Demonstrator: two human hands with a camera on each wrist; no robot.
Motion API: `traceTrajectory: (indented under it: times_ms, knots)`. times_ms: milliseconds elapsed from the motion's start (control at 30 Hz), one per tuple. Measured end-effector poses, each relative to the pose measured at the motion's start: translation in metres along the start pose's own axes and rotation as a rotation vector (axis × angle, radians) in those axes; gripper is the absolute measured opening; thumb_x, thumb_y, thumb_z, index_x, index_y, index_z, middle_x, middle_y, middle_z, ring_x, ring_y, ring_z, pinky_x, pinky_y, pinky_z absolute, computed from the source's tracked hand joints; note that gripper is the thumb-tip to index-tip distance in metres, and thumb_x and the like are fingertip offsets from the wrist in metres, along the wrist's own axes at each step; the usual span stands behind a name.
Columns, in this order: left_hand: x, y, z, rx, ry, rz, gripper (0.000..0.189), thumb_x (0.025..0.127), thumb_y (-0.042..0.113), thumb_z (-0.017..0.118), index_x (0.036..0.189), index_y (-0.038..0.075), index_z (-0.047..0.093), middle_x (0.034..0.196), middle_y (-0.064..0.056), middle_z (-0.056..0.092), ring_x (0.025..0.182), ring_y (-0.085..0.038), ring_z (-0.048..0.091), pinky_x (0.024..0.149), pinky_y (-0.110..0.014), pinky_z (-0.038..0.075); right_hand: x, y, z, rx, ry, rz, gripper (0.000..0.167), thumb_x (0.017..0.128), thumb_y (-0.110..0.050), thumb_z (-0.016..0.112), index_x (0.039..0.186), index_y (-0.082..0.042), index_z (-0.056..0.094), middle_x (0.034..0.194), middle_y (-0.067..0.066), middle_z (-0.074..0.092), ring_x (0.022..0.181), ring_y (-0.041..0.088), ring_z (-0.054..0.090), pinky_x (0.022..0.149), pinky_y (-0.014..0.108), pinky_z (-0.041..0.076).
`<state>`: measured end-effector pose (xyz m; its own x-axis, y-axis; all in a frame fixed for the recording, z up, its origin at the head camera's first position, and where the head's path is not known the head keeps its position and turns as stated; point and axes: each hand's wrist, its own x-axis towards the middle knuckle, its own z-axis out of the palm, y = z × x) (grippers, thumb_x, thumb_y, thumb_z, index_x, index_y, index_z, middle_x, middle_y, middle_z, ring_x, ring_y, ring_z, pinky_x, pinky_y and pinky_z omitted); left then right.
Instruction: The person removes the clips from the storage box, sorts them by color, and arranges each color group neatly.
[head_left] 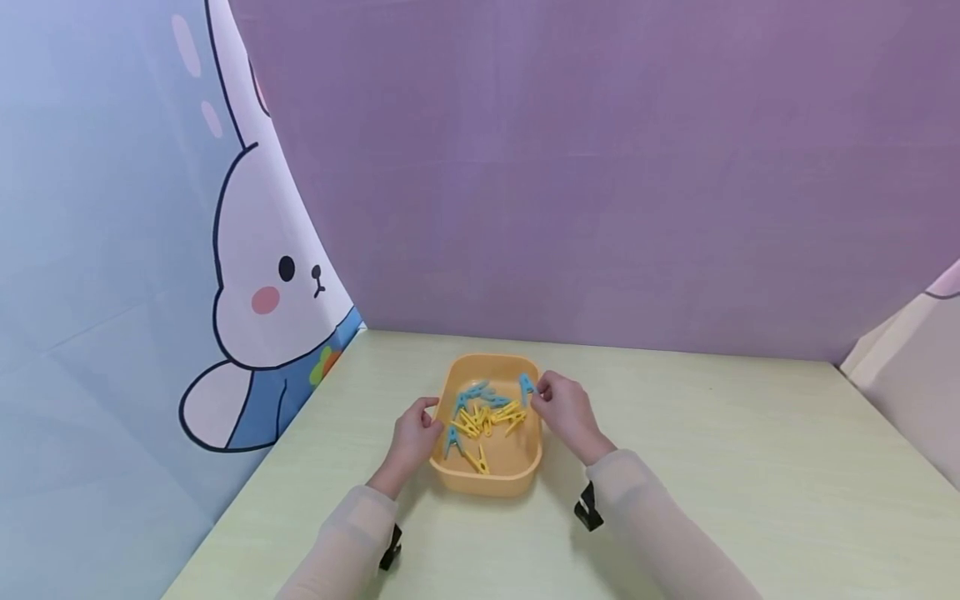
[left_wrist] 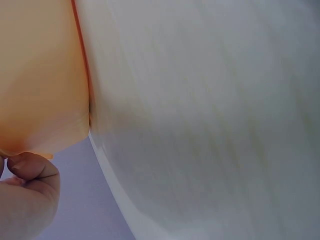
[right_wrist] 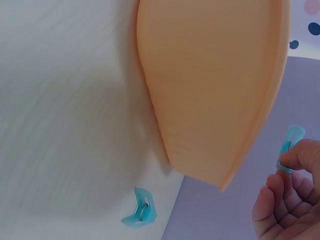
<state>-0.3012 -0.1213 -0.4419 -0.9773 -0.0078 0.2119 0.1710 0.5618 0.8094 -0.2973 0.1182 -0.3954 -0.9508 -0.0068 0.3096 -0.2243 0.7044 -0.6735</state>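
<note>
An orange plastic bin [head_left: 487, 485] stands on the table, holding several yellow clothespins [head_left: 483, 419] and several blue clothespins [head_left: 461, 403]. My left hand [head_left: 415, 429] grips the bin's left rim; in the left wrist view, a bent finger [left_wrist: 31, 166] touches the rim from outside. Above the right rim, my right hand [head_left: 566, 408] pinches a blue clothespin [head_left: 526, 387] between thumb and fingers. The right wrist view shows that held clothespin [right_wrist: 291, 145] clear of the bin wall. Another blue clothespin [right_wrist: 141, 207] lies on the table outside the bin.
The pale table [head_left: 750, 467] extends to both sides of the bin. A purple cloth wall [head_left: 600, 183] rises behind its far edge. A rabbit-printed blue sheet [head_left: 112, 250] hangs at the left, and a pale panel [head_left: 915, 375] stands at the right.
</note>
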Motion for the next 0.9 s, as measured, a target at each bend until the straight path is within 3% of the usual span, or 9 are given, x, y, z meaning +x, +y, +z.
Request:
traceTrajectory:
  times_ms: [467,900]
  knots:
    - [0.0,0.001,0.0,-0.001,0.0,-0.017,0.039,0.083,0.0,0.054,0.122,-0.003,0.052,0.068,-0.002,0.04,0.053,-0.012,0.036,0.046,-0.023,0.032,0.0,0.015,-0.007,0.001,0.03,0.017,0.004,0.077,-0.006,0.061,0.08,-0.004,0.059,0.071,0.003,0.058,0.061,0.016,0.052,0.052,0.027,0.044]
    - [0.001,0.0,0.0,0.003,-0.004,-0.007,0.039,0.083,-0.001,0.054,0.122,-0.004,0.052,0.069,-0.003,0.04,0.055,-0.013,0.037,0.048,-0.023,0.033,0.0,0.026,-0.015,-0.038,0.005,0.075,0.004,0.079,-0.005,0.059,0.083,-0.003,0.058,0.073,0.005,0.057,0.061,0.017,0.052,0.051,0.027,0.045]
